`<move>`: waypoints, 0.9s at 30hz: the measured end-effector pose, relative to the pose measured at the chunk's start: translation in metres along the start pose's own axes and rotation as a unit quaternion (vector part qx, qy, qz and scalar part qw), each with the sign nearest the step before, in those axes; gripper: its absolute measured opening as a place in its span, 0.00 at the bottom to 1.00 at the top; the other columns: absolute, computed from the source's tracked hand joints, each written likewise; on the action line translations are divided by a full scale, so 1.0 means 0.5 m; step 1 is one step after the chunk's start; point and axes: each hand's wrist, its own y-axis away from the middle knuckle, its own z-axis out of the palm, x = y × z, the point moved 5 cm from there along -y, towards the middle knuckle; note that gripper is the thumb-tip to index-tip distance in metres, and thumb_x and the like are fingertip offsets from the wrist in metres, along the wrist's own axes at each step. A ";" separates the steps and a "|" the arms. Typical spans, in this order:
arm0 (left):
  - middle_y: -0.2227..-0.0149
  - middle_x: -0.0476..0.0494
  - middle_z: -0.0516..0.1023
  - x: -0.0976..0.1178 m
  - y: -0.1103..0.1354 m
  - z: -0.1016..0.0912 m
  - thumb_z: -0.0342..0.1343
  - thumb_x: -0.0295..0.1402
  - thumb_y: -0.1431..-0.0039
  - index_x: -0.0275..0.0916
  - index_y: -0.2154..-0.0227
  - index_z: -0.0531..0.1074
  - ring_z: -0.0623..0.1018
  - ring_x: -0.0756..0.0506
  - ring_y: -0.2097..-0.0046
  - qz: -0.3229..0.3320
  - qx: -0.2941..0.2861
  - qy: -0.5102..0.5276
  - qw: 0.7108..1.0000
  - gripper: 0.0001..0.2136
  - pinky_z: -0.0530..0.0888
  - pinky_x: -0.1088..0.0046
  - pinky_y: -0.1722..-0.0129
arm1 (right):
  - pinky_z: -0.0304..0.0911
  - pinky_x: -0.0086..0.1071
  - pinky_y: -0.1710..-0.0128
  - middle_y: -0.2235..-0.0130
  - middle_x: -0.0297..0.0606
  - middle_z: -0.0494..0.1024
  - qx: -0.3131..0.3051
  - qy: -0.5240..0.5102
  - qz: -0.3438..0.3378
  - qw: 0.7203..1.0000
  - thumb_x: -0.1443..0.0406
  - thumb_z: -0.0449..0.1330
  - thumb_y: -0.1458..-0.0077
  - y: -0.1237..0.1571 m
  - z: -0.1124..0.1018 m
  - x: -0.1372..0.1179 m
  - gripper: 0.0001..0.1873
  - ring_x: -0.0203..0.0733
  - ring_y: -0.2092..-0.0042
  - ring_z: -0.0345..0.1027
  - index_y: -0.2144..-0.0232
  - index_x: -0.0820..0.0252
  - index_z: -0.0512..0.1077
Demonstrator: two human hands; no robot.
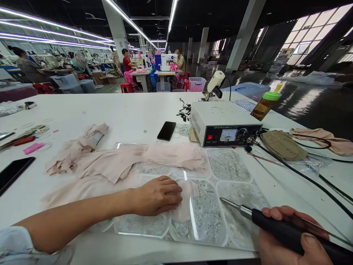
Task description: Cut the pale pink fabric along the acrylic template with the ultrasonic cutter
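The pale pink cloth [185, 211] lies on the near half of the glossy grey mat [231, 165], partly beneath the left hand [158, 195]. That hand's fingers rest close together and slightly bent on top of it, with no pinch showing. A rumpled stack of similar cloth [176, 156] lies along the far side of the mat and trails past its left edge. All of it looks thin, light and limp: it should crease easily and may slip on the shiny mat, so flat pressure seems the surest hold, and a free edge the best place to lift from.

Just off the mat's near right corner, the right hand [275, 244] has its fingers wrapped round the black handle of a slim tool [267, 219], whose metal tip reaches over the mat. The tool looks rigid and somewhat weighty; the thick handle is the place to grip, well clear of the narrow tip.
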 end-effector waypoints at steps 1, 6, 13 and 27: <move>0.48 0.36 0.74 0.000 -0.003 0.012 0.47 0.34 0.31 0.36 0.52 0.71 0.73 0.39 0.46 0.010 -0.001 -0.003 1.000 0.12 0.67 0.62 0.44 | 0.61 0.35 0.76 0.70 0.30 0.70 0.007 0.000 -0.011 1.000 0.63 0.56 0.64 0.000 0.003 -0.003 0.13 0.37 0.74 0.62 0.70 0.55 0.68; 0.43 0.38 0.71 0.014 -0.008 0.038 0.48 0.36 0.31 0.38 0.48 0.70 0.70 0.40 0.41 0.063 -0.023 0.049 0.997 0.14 0.64 0.61 0.39 | 0.60 0.33 0.76 0.72 0.30 0.71 0.026 0.011 -0.020 0.999 0.64 0.56 0.66 0.003 0.027 -0.014 0.13 0.36 0.75 0.62 0.71 0.56 0.68; 0.54 0.39 0.78 0.003 -0.077 0.028 0.45 0.27 0.31 0.35 0.60 0.75 0.76 0.44 0.54 0.089 -0.034 0.032 0.995 0.12 0.71 0.68 0.51 | 0.61 0.31 0.76 0.74 0.30 0.73 0.054 0.024 -0.032 0.998 0.63 0.56 0.67 0.005 0.044 -0.021 0.13 0.34 0.76 0.62 0.72 0.58 0.70; 0.47 0.37 0.74 -0.012 -0.138 0.026 0.49 0.30 0.34 0.35 0.52 0.72 0.76 0.43 0.54 0.117 -0.055 0.023 0.991 0.12 0.73 0.67 0.53 | 0.62 0.33 0.75 0.73 0.32 0.72 0.008 0.014 -0.061 0.998 0.63 0.57 0.62 0.009 0.053 -0.024 0.13 0.35 0.75 0.63 0.69 0.59 0.71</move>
